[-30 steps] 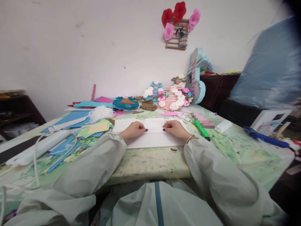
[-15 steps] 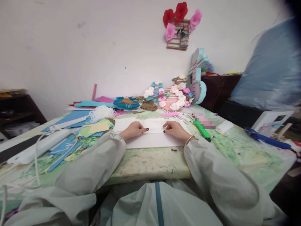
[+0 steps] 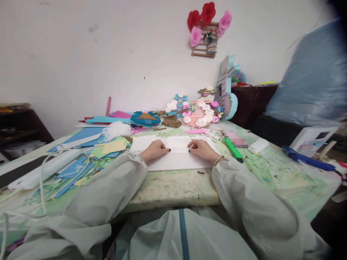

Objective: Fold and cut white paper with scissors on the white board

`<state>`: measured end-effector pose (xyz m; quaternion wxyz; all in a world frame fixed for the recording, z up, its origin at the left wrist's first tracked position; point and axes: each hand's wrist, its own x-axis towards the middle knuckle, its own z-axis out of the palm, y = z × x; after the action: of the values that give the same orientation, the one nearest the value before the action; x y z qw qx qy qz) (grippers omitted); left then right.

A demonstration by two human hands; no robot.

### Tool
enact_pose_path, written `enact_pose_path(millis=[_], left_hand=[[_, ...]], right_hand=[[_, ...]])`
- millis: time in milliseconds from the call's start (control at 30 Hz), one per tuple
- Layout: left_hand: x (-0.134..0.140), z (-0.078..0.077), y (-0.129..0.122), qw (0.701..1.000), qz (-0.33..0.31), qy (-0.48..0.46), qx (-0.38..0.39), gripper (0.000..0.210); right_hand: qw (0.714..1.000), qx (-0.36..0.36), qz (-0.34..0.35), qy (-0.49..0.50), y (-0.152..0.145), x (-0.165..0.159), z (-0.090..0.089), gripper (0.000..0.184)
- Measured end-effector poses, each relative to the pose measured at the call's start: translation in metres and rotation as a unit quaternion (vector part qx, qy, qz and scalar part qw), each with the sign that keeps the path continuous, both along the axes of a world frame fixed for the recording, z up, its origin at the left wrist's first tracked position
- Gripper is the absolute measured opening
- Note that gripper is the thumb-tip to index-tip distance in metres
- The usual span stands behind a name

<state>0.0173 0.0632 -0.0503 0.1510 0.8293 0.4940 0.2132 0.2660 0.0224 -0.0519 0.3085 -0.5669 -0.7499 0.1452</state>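
On the table before me lies a flat white sheet (image 3: 176,163). A smaller piece of thin white paper (image 3: 178,142) rests on it, between my two hands. My left hand (image 3: 155,150) is closed at the left side of this paper, thumb pointing inward and the other fingers mostly hidden behind it. My right hand (image 3: 202,150) pinches the right side, with its fingers curled toward the thumb. More white paper (image 3: 143,142) shows behind my left hand.
Left are a white string bundle (image 3: 118,130), blue and green paper scraps (image 3: 81,166) and a white power strip (image 3: 47,169) with its cord. A green cutter (image 3: 233,148), a white roll (image 3: 258,145) and a blue-handled tool (image 3: 309,159) lie right. Paper-flower crafts (image 3: 200,112) stand behind.
My left hand has shifted very slightly to the right along the paper. My right hand stays in place, and the paper lies about where it was.
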Motion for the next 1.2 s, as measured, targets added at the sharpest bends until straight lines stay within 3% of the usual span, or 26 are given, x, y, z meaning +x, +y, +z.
enact_pose_path(millis=[367,600,1200], left_hand=[[0.0012,-0.0036,0.0026,0.999,0.034,-0.038,-0.006,0.04],[-0.0054,-0.0004,0.0055,0.998,-0.028,-0.039,-0.047,0.033],[-0.0045,0.0011,0.005,0.999,-0.017,0.001,-0.03,0.033]], right_hand=[[1.0,-0.001,-0.008,-0.025,-0.0009,-0.002,0.0011,0.023],[1.0,0.001,-0.002,-0.028,-0.0008,-0.0022,0.0017,0.022],[1.0,-0.022,-0.018,-0.002,0.0057,0.0011,0.0022,0.015]])
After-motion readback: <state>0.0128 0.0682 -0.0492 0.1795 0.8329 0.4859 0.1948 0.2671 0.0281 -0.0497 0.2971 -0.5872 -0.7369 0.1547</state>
